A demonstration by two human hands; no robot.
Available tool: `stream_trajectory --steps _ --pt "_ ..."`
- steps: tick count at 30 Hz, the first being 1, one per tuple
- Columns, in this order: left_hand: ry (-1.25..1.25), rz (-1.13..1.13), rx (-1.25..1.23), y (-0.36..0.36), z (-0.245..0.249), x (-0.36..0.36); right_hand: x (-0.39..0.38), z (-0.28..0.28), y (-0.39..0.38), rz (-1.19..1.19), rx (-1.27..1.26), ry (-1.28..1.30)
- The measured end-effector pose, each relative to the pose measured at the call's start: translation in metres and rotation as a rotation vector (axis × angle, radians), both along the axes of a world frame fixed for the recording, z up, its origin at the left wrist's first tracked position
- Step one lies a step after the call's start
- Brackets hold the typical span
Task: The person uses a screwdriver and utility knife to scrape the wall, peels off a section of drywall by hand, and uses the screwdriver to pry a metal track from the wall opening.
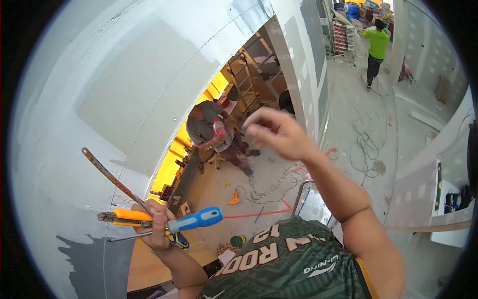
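Nearest is the person's own green patterned jersey (294,264), with both bare arms rising from it. The left hand (157,226) is clenched round a bundle of three tools, held close to the grey plasterboard wall (99,99). There is one blue-handled screwdriver (196,219) with its shaft pointing left, one orange utility knife (124,217) lying just above that shaft, and one long thin rusty blade (109,174) slanting up and left against the wall. A yellow-and-black grip shows under the fist; which tool it belongs to cannot be told. The right hand (274,132) is raised higher, blurred, its fingers loosely curled with nothing seen in them. Far below, on the dusty floor, one person in a grey shirt (206,127) bends over near a plastic bottle (219,128), with one small orange object (234,199) and loose cables (366,149) nearby. Farthest off, a second person in a bright green shirt (377,42) stands in the corridor.
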State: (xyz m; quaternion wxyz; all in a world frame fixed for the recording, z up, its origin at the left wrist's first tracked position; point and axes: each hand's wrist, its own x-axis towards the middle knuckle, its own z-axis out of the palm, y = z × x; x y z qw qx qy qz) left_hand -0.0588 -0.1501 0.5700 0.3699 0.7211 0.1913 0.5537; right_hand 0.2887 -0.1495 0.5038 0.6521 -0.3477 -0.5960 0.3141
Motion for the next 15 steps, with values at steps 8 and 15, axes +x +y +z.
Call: stream_trajectory --steps 8,15 --pt "0.131 0.227 -0.144 -0.022 -0.038 0.027 -0.090 -0.021 -0.046 0.383 0.087 -0.468" --pt "0.226 0.015 -0.379 -0.004 -0.055 0.045 -0.056 -0.060 -0.031 0.644 -0.009 -0.155"
